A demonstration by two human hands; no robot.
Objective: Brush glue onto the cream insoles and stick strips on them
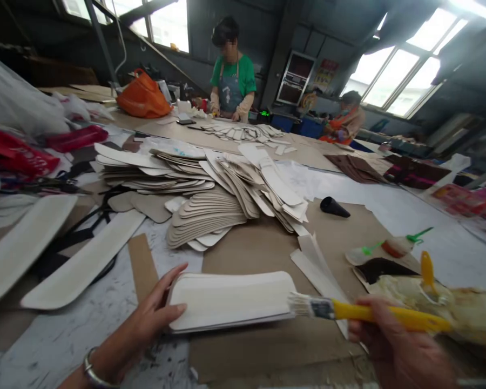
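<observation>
A small stack of long white panels with rounded corners lies in front of me on brown board. My left hand grips its left end, thumb on the top panel and fingers behind the edge. In my right hand is a paintbrush with a yellow handle. Its pale bristles touch the right end of the top panel. Beyond the stack rises a large fanned pile of similar panels. White paper-like strips lie just behind the brush.
At right sit a glue-crusted, yellowish mass with a yellow handle sticking up, plus squeeze bottles with green tips. A black cone lies farther back. Long panels lie at left. Two people work across the table.
</observation>
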